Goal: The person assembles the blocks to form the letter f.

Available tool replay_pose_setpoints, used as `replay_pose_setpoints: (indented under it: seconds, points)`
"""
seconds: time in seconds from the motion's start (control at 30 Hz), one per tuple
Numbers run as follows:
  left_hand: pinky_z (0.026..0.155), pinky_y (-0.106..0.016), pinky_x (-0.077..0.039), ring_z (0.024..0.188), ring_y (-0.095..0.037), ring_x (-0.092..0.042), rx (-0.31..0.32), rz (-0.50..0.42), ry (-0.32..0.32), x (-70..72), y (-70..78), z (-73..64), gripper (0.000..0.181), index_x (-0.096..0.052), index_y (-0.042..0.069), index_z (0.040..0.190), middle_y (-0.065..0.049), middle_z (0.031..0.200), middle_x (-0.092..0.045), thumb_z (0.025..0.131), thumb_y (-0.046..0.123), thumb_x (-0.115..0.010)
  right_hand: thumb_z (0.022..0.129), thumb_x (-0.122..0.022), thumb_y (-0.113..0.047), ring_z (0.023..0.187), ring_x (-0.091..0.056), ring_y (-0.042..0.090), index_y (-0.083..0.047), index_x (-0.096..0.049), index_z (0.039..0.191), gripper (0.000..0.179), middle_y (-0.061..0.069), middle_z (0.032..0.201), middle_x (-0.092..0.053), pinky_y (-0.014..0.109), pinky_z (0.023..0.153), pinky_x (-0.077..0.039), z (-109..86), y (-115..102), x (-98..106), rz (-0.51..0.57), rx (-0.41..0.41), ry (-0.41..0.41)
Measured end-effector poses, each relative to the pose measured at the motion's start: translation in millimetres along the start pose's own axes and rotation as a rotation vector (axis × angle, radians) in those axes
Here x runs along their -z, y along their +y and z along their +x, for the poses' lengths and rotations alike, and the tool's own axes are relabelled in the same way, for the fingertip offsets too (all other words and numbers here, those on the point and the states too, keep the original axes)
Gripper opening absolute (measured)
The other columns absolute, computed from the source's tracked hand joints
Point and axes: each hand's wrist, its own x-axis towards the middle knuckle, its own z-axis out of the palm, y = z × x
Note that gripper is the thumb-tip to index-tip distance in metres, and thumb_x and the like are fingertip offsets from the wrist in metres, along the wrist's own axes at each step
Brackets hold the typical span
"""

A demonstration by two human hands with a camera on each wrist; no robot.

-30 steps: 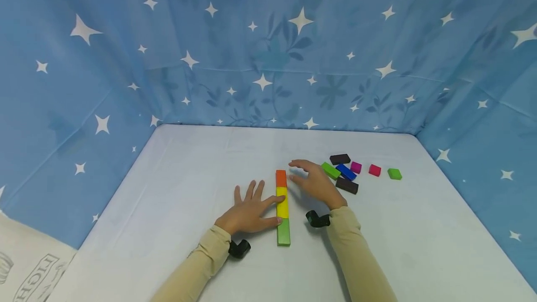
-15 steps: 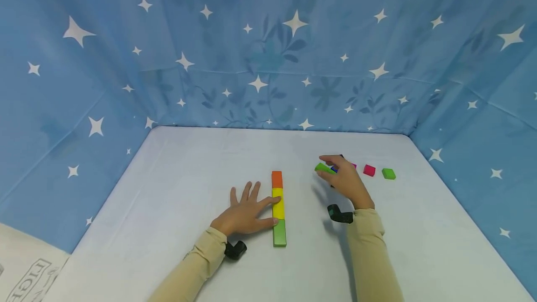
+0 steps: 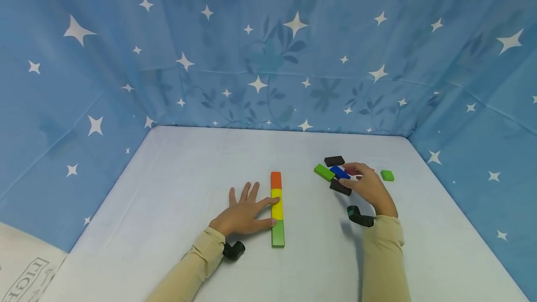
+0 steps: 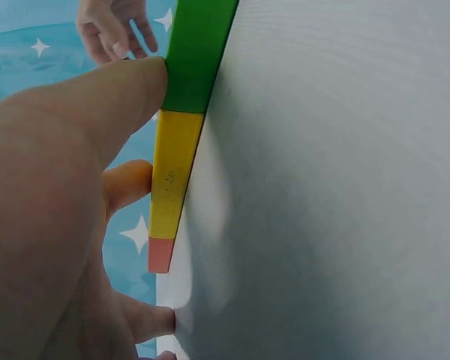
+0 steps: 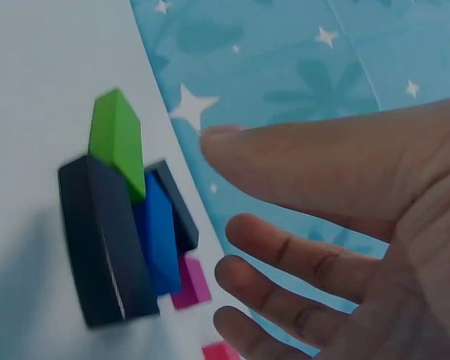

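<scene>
My left hand (image 3: 244, 216) rests beside a straight row of blocks, its fingers spread. Its index finger touches the yellow block (image 3: 277, 205) and its thumb touches the green block (image 3: 278, 234) nearest me. An orange block (image 3: 276, 180) forms the far end of the row. Over a loose group of blocks at the right hovers my right hand (image 3: 371, 191), fingers relaxed and thumb apart, holding nothing. Below or beside it lie a blue block (image 5: 159, 240), a long green block (image 5: 116, 139), a black block (image 5: 97, 240) and a magenta block (image 5: 190, 281), the last partly hidden in the head view.
A second black block (image 3: 334, 161) lies behind the blue one. A small green block (image 3: 387, 175) stands apart to the right. A pinkish-red block (image 5: 221, 351) is cut off by the right wrist view's edge. Blue star-patterned cloth (image 3: 268, 59) surrounds the white table (image 3: 201, 153).
My right hand has moved right, away from beside the orange block, passing over the long green block to the far side of the group. My left hand keeps its place on the row.
</scene>
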Motion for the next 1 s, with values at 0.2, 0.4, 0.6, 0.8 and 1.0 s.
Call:
replay_pose_setpoints:
  seconds: [0.2,0.4,0.6,0.8,1.0]
  points:
    - [0.117,-0.080,0.004,0.161,-0.050,-0.003,0.003,0.000,0.001,1.8,1.5,-1.4,0.064,-0.051,0.033,0.161,-0.027,0.175,-0.010,0.104,0.059,-0.061,0.102,-0.073,-0.018,0.139,-0.045,0.051,0.007,-0.054,0.148,0.056,0.031,0.149,-0.052,0.068,0.110,-0.041,-3.1,19,5,0.041,-0.081,-0.051]
    - [0.117,-0.080,0.004,0.161,-0.050,-0.003,0.003,0.004,-0.004,1.5,1.7,-1.5,0.064,-0.050,0.033,0.162,-0.027,0.175,-0.010,0.104,0.060,-0.060,0.101,-0.074,-0.022,0.137,-0.046,0.049,0.006,-0.056,0.146,0.056,0.030,0.144,-0.055,0.067,0.108,-0.043,-4.5,34,5,0.043,-0.132,-0.099]
    - [0.117,-0.080,0.003,0.161,-0.050,-0.003,0.000,0.004,0.000,1.0,1.0,-1.0,0.064,-0.051,0.034,0.161,-0.027,0.175,-0.011,0.104,0.060,-0.060,0.099,-0.077,-0.019,0.132,-0.050,0.047,0.008,-0.057,0.144,0.056,0.029,0.140,-0.057,0.065,0.109,-0.043,-6.0,37,2,0.059,-0.123,-0.116]
    - [0.117,-0.080,0.003,0.161,-0.050,-0.003,-0.004,0.002,0.001,-0.3,0.7,-0.1,0.063,-0.052,0.035,0.161,-0.027,0.175,-0.011,0.104,0.060,-0.060,0.097,-0.078,-0.012,0.126,-0.052,0.049,0.011,-0.058,0.137,0.051,0.029,0.133,-0.059,0.064,0.108,-0.045,-2.9,40,-1,0.029,-0.116,-0.124]
    - [0.117,-0.080,0.003,0.161,-0.050,-0.003,0.002,0.008,0.003,0.2,1.3,0.2,0.063,-0.052,0.035,0.161,-0.027,0.175,-0.011,0.104,0.059,-0.061,0.096,-0.077,-0.006,0.117,-0.055,0.044,0.012,-0.059,0.131,0.043,0.028,0.126,-0.061,0.058,0.103,-0.048,-0.3,40,-3,0.003,-0.089,-0.103]
